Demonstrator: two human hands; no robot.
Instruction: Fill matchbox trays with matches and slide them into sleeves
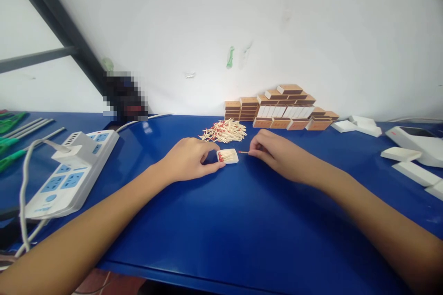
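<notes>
My left hand point(188, 159) rests on the blue table point(224, 226), its fingers closed around the left end of a small white matchbox tray point(228, 156) that has red-tipped matches in it. My right hand point(273, 152) sits just right of the tray and pinches a single match point(243, 152), whose red head points at the tray. A loose heap of matches point(224, 131) lies just behind the tray.
Brown matchbox sleeves point(280, 108) are stacked against the white wall, with white inner trays among them. More white trays point(360, 125) lie at the right beside a white device point(418, 143). A white power strip point(72, 170) with cable lies at the left.
</notes>
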